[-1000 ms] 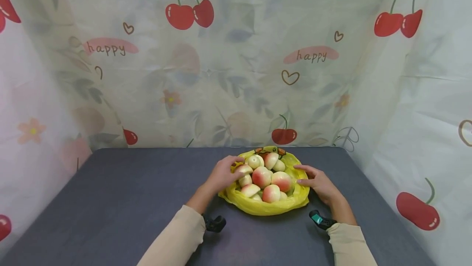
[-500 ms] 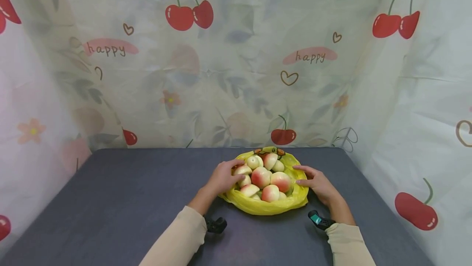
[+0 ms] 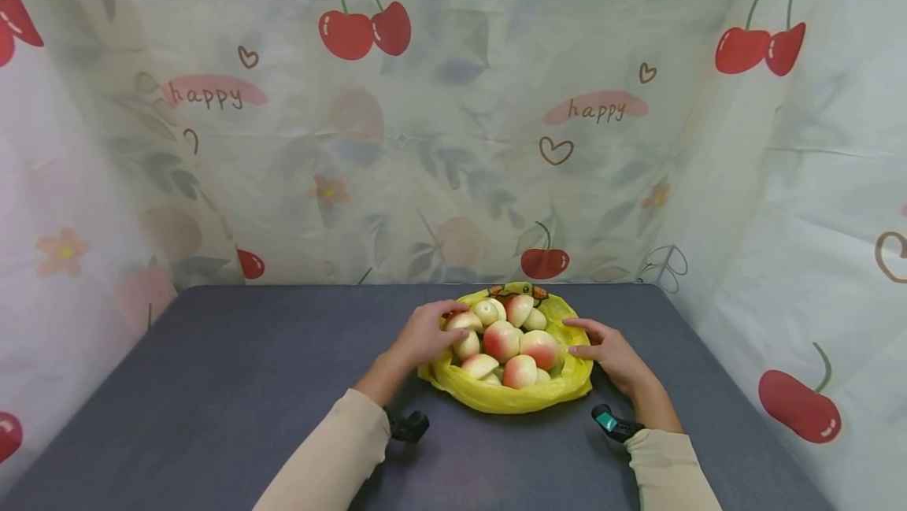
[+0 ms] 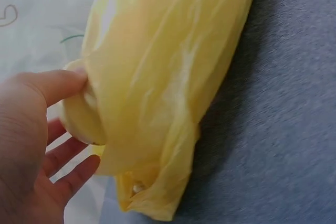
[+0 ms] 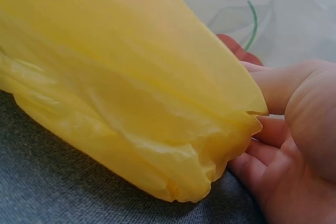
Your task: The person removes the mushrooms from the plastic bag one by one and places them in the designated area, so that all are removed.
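A yellow plastic bag (image 3: 489,398), its mouth spread wide, stands on the dark table. Several pale mushroom-shaped pieces (image 3: 501,341) with a pink-red blush fill it. My left hand (image 3: 425,331) is at the bag's left side, with thumb and fingers around one mushroom (image 3: 465,324). In the left wrist view that mushroom (image 4: 81,111) sits between the thumb and the other fingers, partly behind the bag's rim. My right hand (image 3: 615,353) grips the bag's right rim, thumb inside and fingers outside; the right wrist view shows the bag (image 5: 131,93) bunched at the fingers.
A dark grey table (image 3: 248,385) spreads left and in front of the bag. A curtain with cherry prints (image 3: 439,125) hangs behind and on both sides. A black wrist device (image 3: 407,426) is on the left wrist, another (image 3: 615,423) on the right.
My left hand has shifted slightly left and up, and the mushroom in it has moved along a little. The right hand stays at the bag's rim.
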`<state>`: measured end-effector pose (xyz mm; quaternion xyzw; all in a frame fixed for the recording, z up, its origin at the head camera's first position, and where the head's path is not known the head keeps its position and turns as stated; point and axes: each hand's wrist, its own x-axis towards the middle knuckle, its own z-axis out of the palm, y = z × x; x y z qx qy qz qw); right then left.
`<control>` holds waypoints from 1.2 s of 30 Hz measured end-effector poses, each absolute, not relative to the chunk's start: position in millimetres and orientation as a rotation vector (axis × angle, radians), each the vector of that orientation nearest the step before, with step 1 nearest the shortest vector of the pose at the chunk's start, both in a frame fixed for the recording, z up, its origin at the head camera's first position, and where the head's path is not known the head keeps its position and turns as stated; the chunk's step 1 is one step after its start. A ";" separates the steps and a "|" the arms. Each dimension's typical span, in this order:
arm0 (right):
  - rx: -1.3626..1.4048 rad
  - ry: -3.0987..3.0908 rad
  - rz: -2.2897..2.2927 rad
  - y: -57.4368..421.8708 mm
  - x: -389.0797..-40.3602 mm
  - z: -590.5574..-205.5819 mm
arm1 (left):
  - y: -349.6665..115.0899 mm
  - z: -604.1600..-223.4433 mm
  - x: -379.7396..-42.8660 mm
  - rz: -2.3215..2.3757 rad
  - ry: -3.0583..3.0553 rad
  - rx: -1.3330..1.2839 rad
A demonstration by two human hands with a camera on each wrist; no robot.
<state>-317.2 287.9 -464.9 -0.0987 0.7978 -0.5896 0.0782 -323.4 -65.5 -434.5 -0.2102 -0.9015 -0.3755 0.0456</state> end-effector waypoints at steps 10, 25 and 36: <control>-0.297 2.386 -1.771 289.9 -317.3 -466.7 | -81.4 -418.7 -331.2 -1.375 -2.623 -0.557; -0.285 2.391 -1.781 291.3 -316.3 -470.4 | -114.1 -430.6 -343.5 -1.445 -2.398 -0.271; -0.296 2.402 -1.777 288.4 -317.7 -467.3 | -133.3 -458.3 -352.8 -1.426 -2.298 -0.121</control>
